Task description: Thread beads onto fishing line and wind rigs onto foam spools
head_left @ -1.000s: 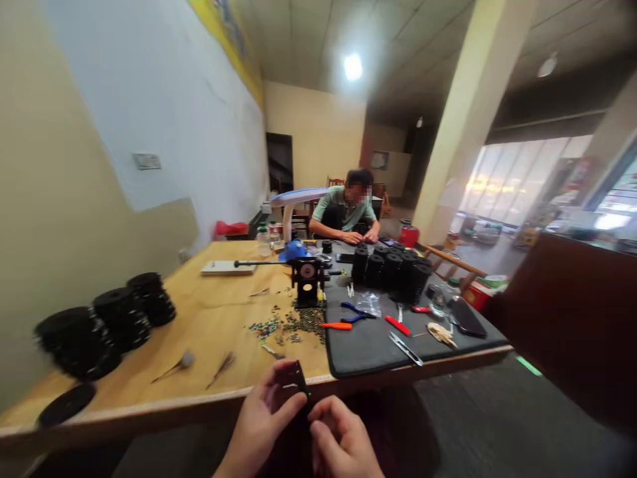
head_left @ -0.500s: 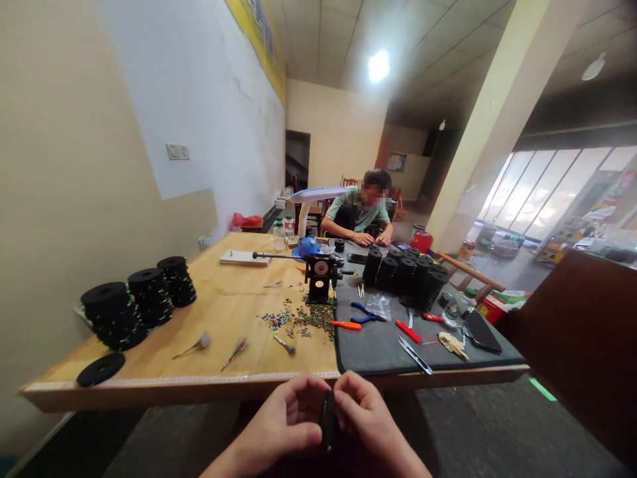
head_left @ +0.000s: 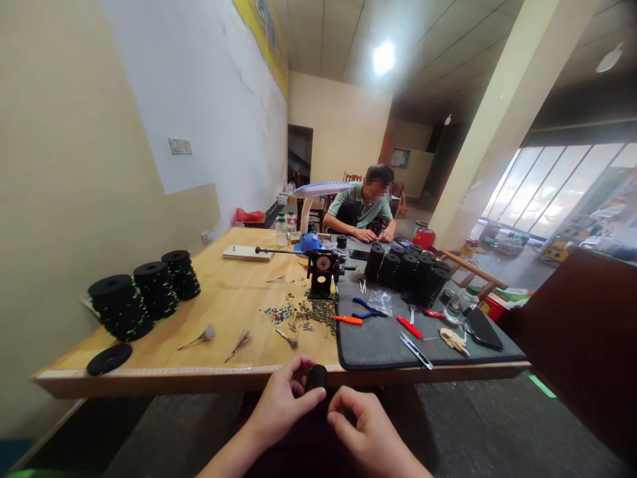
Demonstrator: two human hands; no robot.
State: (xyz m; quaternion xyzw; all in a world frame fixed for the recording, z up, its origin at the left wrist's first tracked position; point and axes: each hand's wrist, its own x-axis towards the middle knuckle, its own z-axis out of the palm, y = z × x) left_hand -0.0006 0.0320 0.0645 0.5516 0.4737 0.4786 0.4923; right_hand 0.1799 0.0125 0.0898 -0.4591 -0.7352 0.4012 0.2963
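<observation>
Left hand (head_left: 286, 401) is gripping a black disc (head_left: 317, 378) between the thumb and bent fingers, holding it just in front of the near edge of the table (head_left: 239, 309). Right hand (head_left: 361, 418) is hovering just beside it, apart from the disc, with fingers curled and the tips of thumb and forefinger close together; whether they are pinching anything fine, one cannot tell. For neat handling, the left hand is probably best gripping lightly near the rim, since the disc looks soft and hard squeezing could be denting it. Turning the disc toward the right fingertips seems better than reaching around it. Small finger movements should be serving well here. Both forearms are wisely staying short of the loose small pieces (head_left: 323, 312) and the metal snips (head_left: 416, 350), which a forward sweep could be disturbing.
</observation>
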